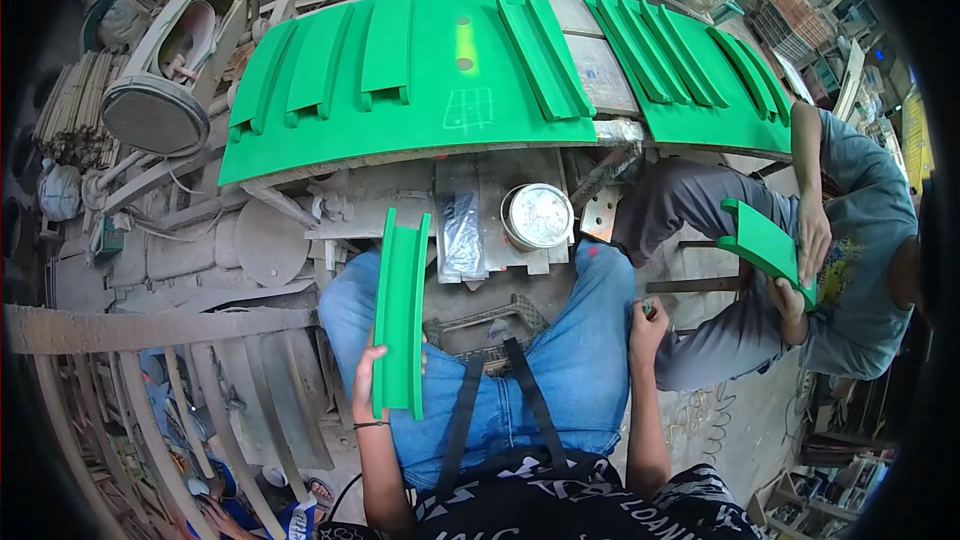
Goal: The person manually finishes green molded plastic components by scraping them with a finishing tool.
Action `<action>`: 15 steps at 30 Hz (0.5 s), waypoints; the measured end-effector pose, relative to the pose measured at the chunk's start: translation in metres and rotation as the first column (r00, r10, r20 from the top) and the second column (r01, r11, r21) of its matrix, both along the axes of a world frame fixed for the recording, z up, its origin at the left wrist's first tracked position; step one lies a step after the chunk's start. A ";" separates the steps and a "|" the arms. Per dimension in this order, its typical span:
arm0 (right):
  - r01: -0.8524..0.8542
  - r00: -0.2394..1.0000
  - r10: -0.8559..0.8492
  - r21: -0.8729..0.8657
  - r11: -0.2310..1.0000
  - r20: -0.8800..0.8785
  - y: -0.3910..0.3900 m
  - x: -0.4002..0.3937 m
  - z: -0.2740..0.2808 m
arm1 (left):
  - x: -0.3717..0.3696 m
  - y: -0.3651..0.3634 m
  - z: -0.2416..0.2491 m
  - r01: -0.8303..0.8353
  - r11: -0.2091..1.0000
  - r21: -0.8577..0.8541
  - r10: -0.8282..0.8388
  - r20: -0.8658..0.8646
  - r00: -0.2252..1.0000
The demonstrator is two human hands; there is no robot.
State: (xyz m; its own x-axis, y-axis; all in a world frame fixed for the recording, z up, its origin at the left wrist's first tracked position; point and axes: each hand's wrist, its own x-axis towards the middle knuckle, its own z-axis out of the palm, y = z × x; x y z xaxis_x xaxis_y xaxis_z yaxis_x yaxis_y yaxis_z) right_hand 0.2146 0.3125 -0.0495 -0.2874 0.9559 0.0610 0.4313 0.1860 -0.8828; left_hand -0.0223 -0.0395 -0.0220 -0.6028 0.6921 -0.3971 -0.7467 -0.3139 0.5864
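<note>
My left hand (368,380) grips a long green U-shaped channel piece (402,315) near its lower end. The piece stands almost upright over my left thigh, its hollow side facing me. My right hand (648,330) is closed beside my right knee, with a small dark-green bit showing between the fingers, too small to name. Ahead of me, more green channel pieces (388,45) rest on a green-painted board (440,125). Another green piece (762,242) is held in both hands by a person on the right.
A paint-spattered white bucket (540,217) stands below the board beside a clear plastic bag (461,235). A second green board (700,130) with channel pieces is at right. Wooden slats (150,330) line my left side, and a plastic crate (490,330) sits between my legs.
</note>
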 end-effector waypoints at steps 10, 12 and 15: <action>-0.051 0.998 0.048 0.083 0.995 0.030 -0.006 -0.014 0.014 | -0.003 0.001 -0.001 -0.012 0.999 0.035 0.011 0.039 0.999; -0.124 0.992 0.122 0.080 0.989 0.021 -0.018 -0.034 0.039 | -0.005 0.003 -0.002 -0.015 0.999 0.041 0.013 0.029 0.999; -0.363 0.932 0.362 0.052 0.930 0.024 -0.039 -0.090 0.066 | -0.003 0.003 0.000 -0.009 0.999 0.038 0.007 0.059 0.998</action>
State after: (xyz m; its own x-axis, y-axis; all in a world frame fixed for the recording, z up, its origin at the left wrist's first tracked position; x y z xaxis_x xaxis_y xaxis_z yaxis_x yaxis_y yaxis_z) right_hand 0.1248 0.2731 0.0169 -0.6148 0.7818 0.1041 0.3376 0.3801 -0.8611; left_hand -0.0253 -0.0362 -0.0225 -0.5847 0.7028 -0.4052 -0.7770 -0.3416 0.5288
